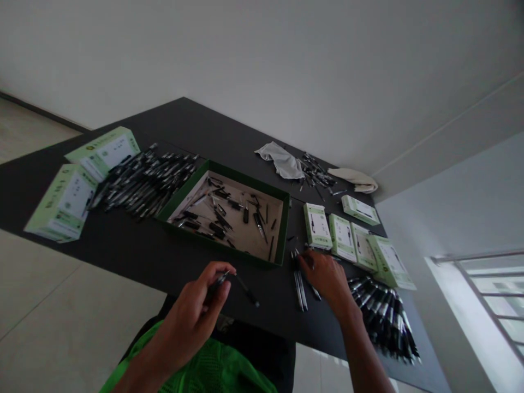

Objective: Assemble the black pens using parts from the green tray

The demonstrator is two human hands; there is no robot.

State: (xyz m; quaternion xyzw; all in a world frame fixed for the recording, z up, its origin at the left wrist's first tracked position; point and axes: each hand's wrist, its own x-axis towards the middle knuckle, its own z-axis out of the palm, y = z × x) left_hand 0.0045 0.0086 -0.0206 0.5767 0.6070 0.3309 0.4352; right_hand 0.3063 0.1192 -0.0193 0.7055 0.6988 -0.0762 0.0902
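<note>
My left hand (200,303) is closed, thumb against fingers, on a dark pen (221,278) in front of the box. Just right of its fingertips is another slim dark pen piece (248,290); whether it touches them I cannot tell. My right hand (325,275) is lowered to the table with its fingers curled at the upper ends of several pens (300,286). One pen (315,293) sticks out from under this hand, and its fingertips are partly hidden. Beyond the hands stands a shallow green-rimmed box (285,229) with loose pens, caps and thin parts in it.
A large heap of pens (143,183) lies left, beside two green-white cartons (67,204). Several small pen boxes (318,225) stand right, above fanned-out pens (385,316). At the back are a white cloth (282,160), more pens (315,172) and a cream cloth (354,177).
</note>
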